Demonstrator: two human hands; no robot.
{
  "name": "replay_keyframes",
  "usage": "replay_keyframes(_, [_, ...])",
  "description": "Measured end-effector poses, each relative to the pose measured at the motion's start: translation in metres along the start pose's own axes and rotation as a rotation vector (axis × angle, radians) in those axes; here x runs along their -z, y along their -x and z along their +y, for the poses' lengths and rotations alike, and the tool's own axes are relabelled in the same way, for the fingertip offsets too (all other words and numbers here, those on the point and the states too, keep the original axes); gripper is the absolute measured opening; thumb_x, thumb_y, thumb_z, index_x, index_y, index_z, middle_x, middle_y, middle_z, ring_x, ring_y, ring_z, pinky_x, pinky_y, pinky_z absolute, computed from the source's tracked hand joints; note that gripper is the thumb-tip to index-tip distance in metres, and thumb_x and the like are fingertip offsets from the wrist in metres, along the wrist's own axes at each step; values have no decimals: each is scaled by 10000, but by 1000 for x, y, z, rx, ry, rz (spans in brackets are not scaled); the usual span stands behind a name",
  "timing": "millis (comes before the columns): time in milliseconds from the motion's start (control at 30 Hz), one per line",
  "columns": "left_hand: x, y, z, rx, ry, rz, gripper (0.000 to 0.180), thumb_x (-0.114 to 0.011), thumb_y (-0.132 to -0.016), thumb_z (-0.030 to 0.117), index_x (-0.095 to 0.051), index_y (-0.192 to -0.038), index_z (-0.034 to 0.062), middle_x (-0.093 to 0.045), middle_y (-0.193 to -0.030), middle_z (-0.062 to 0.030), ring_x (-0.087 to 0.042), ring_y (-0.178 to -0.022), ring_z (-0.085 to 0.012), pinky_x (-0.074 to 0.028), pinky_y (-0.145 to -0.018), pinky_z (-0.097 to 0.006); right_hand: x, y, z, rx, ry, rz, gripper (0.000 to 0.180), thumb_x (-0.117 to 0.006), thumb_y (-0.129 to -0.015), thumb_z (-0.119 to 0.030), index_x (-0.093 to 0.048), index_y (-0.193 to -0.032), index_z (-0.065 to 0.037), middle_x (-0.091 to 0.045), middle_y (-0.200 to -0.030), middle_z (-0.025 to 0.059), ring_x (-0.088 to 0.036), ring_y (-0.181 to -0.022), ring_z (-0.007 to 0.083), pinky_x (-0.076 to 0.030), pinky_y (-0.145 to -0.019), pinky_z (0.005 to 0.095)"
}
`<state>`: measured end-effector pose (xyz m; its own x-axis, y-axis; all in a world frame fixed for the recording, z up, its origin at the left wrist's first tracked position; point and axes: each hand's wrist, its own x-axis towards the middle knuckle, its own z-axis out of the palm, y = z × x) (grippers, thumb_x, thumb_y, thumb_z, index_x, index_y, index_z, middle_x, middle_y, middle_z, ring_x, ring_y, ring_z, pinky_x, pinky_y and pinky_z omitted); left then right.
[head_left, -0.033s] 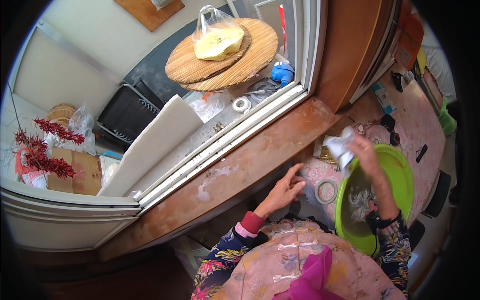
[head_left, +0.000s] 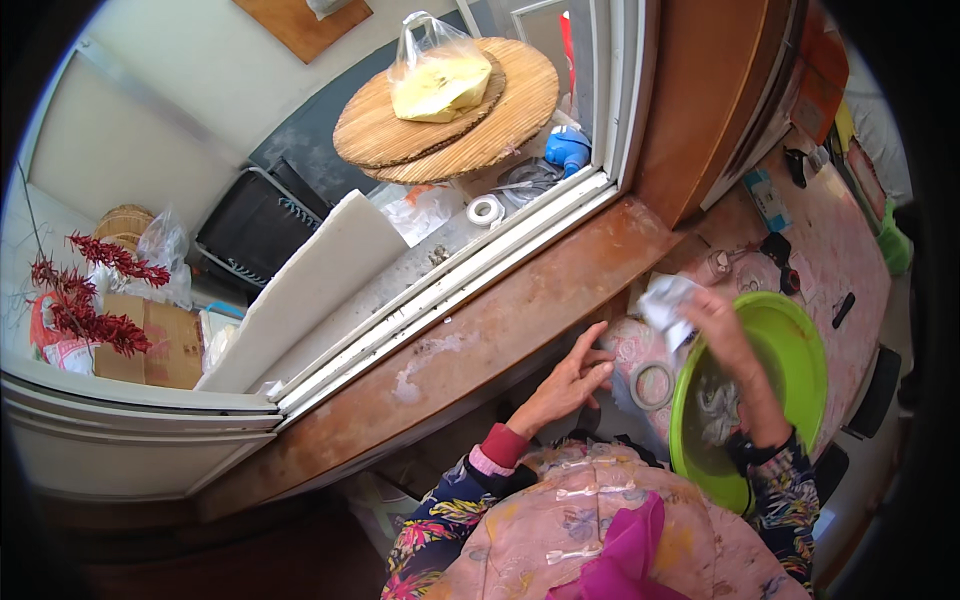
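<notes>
My right hand [head_left: 718, 325] is closed on a crumpled white cloth [head_left: 664, 302], holding it over the table just left of a bright green basin's rim [head_left: 808, 345]. Murky water stands in the basin, with a wet greyish-white cloth [head_left: 716, 408] in it. My right forearm reaches across the basin. To the left, my left hand [head_left: 568, 385] hovers by the wooden sill, its fingers stretched out and nothing in them. A roll of tape [head_left: 652, 385] lies between my left hand and the basin.
The basin rests on a table with a pink patterned cover [head_left: 860, 250]. Black-handled scissors [head_left: 790, 280] and a small black object [head_left: 843, 310] lie beyond it. A brown wooden sill [head_left: 480, 340] runs below the window frame. Behind it, a bag of yellow stuff [head_left: 440, 88] sits on round woven mats [head_left: 350, 135].
My right hand has moved a little left and down with the white cloth, which now covers the gold-coloured item on the table. My left hand has barely moved.
</notes>
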<state>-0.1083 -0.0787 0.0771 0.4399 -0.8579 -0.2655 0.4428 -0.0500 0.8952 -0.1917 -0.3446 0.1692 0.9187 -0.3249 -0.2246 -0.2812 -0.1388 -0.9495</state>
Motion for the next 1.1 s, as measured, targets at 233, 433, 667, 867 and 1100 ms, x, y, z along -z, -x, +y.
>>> replay_keyframes(233, [15,20,10,-68,32,-86,472,-542,-1080,301,-430,-1486,87,-616,-1248,-85,-662,-963,-160,-615,-711,-299,-93,16,11,-47,-87,-408,197,-640,-1002,-100,-666,-1174,-8,-678,-1052,4,-625,-951,76,-509,-834,254])
replay_keyframes(433, [67,44,15,-108,161,124,297,-575,-1066,190,-619,-1316,35,-702,-1124,-50,-689,-931,-141,-621,-724,-296,-131,6,-1,-105,-64,-244,412,-659,-1002,-218,-549,-1354,-36,-672,-1053,47,-677,-908,121,-546,-743,267])
replay_keyframes(667, [111,61,34,-241,146,104,242,-546,-1023,22,-617,-1255,21,-659,-1136,-28,-678,-924,-122,-598,-720,-262,-201,-2,-15,-374,-357,-234,480,-581,-1039,-379,-505,-1394,-65,-660,-1022,83,-689,-810,148,-579,-669,273])
replay_keyframes(867, [132,70,57,-653,-571,199,222,-549,-850,-79,-631,-1043,-6,-591,-1068,-155,-630,-981,-338,-516,-823,-398,-250,-5,-6,-233,-488,-89,303,-606,-1028,-256,-565,-1251,-55,-689,-1001,48,-686,-835,134,-573,-698,267])
replay_keyframes(1100, [143,78,78,-567,-795,123,279,-738,-877,222,-713,-1074,26,-586,-1180,-193,-577,-1094,-384,-486,-947,-442,-262,-5,2,-280,-485,193,70,-600,-972,-80,-604,-1042,-87,-667,-933,12,-656,-799,103,-560,-715,253])
